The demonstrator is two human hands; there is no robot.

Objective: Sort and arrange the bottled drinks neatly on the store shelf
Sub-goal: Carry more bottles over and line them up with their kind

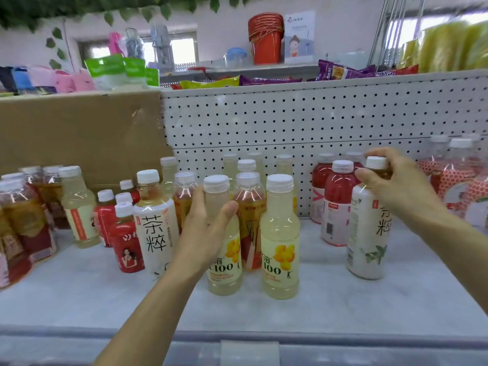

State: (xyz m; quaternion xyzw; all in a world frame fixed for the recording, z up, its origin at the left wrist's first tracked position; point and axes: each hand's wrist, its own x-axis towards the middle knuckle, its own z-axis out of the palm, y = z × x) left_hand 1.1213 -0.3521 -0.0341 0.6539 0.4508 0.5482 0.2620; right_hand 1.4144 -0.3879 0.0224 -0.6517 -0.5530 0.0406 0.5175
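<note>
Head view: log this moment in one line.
left hand grips left C100 bottle | right hand holds right tea bottle at neck | shelf: drink types mixed

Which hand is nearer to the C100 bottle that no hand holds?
Left. The left hand grips the twin bottle just left of the C100 bottle; the right hand holds a tea bottle farther to its right.

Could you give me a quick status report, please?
Left hand grips pale C100 bottle. Right hand holds white tea bottle at its neck. Red bottle close beside it.
</note>
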